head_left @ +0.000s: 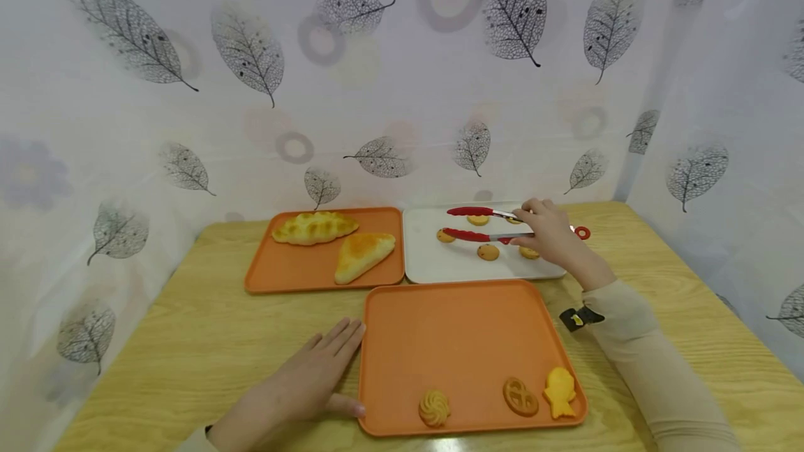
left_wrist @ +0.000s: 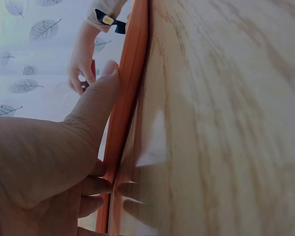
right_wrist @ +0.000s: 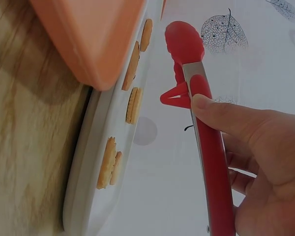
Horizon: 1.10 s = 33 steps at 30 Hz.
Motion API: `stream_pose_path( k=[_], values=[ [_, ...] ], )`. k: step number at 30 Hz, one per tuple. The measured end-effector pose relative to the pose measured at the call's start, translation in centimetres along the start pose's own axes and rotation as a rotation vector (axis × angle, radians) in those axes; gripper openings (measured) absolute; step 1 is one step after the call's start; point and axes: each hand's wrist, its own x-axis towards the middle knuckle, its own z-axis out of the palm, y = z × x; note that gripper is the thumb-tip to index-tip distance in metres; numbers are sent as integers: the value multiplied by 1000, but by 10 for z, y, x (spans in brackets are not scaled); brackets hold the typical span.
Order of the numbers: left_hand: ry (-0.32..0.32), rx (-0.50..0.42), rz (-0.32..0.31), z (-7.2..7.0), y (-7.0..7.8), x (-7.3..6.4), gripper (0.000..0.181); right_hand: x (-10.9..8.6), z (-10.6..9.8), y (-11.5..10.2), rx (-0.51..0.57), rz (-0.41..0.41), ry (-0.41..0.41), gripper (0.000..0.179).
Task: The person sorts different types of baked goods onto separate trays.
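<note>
My right hand (head_left: 549,230) grips a pair of red-and-metal tongs (right_wrist: 214,167) over the white tray (head_left: 423,260) at the back right. The tong tips stand apart, pointing left, above several small cookies (head_left: 488,252) lying on that tray. In the right wrist view the tongs hang clear of the cookies, with nothing between their tips. My left hand (head_left: 308,381) lies by the left side of the front orange tray (head_left: 458,340), fingers straight and thumb at its rim. Along that tray's near side are a swirl cookie (head_left: 434,408), a pretzel-shaped cookie (head_left: 520,397) and a yellow fish-shaped piece (head_left: 560,393).
Another orange tray (head_left: 283,279) at the back left bears a braided bread (head_left: 314,227) and a triangular bread (head_left: 364,257). It adjoins the white tray, and the front tray sits close before both. A leaf-printed curtain (head_left: 402,103) encloses the wooden table (head_left: 188,326) behind and at the sides.
</note>
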Motion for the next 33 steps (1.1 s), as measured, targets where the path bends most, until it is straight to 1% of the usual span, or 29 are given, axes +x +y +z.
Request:
stream_pose_path(
  k=[3, 9, 14, 19, 30, 33],
  values=[
    [-4, -2, -5, 1, -1, 0, 116, 1, 1, -2, -3, 14, -60, 50],
    [-2, -6, -7, 0, 0, -1, 116, 5, 0, -8, -5, 19, -113, 54],
    [-11, -13, -2, 0, -1, 0, 115, 7, 0, -11, -21, 43, -157, 56],
    [-14, -20, 1, 0, -1, 0, 115, 9, 2, -11, -29, 60, -161, 55],
    [-6, -24, 25, -4, 2, -1, 112, 16, 7, -12, -58, 128, -179, 54],
    [-10, -26, 21, -3, 2, 0, 112, 19, 7, -13, -55, 141, -180, 53]
  ],
)
